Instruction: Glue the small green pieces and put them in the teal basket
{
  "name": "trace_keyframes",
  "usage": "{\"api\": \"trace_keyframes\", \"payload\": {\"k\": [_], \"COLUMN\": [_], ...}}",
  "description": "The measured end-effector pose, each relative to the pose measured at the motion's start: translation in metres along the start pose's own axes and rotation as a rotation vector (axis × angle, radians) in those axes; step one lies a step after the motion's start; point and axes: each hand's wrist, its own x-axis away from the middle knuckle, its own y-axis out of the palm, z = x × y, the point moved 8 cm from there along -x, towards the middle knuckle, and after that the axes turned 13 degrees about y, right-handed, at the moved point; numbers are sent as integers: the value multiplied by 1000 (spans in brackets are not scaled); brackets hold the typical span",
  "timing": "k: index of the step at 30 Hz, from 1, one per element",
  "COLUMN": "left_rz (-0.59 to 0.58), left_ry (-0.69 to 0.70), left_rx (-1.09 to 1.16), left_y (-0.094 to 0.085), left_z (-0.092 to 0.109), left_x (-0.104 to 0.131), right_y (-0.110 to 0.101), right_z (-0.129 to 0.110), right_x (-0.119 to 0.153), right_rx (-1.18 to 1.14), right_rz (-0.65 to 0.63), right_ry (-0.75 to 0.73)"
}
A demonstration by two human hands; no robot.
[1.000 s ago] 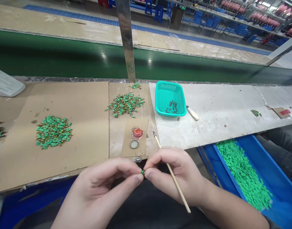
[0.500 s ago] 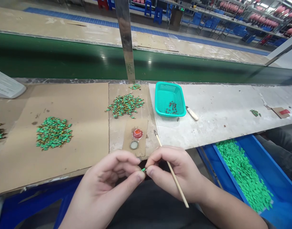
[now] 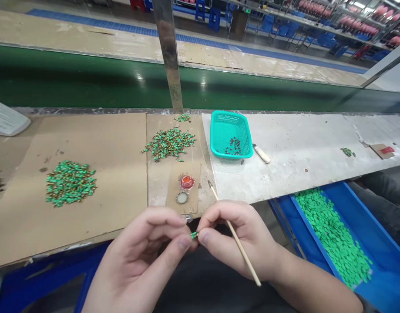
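Note:
Between the fingertips of both hands sits a small green piece [image 3: 193, 235], mostly covered by the fingers. My left hand [image 3: 147, 256] is closed, pinching its left end between thumb and fingers. Thumb and forefinger of my right hand [image 3: 242, 239] close on its other end. A thin paintbrush [image 3: 238, 244] with a pale wooden handle is also tucked in my right hand, its dark tip pointing away over the table edge. Just beyond the hands, a cap of red paint [image 3: 187, 182] and a cap with pale contents [image 3: 182, 198] rest on a cardboard piece [image 3: 173, 200].
Piles of green-and-gold pieces [image 3: 71, 183] lie on cardboard, with another heap [image 3: 169, 143] farther back. A turquoise basket [image 3: 214, 134] holds small dark bits; a white-handled knife [image 3: 262, 154] lies beside it. At right, a blue bin [image 3: 379, 256] contains green discs [image 3: 333, 234].
The pinched piece and both hands have shifted very slightly, and more of the green shows between the fingertips. The view has moved a little; the brush stays in my right hand.

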Motion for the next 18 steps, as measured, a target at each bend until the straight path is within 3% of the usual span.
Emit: {"api": "trace_keyframes", "payload": {"k": [4,7,10,15,18], "left_rz": [-114,-142,-149,-10,8], "left_ry": [227,314,303,159,164], "left_rx": [-75,-96,-86,-68,-112], "left_y": [-2,-4,-2,1,3], "left_z": [8,11,10,1,-3], "left_x": [-5,-7,-8,-5,-6], "right_y": [-2,-2,-2,-4,-8], "right_z": [-3,-6,-7,-2,0], "right_x": [2,3,4,3,0], "right_rx": [44,85,106,142,179], "right_rz": [24,22,23,66,97], "right_ry": [-61,-96,-113,-116,-134]}}
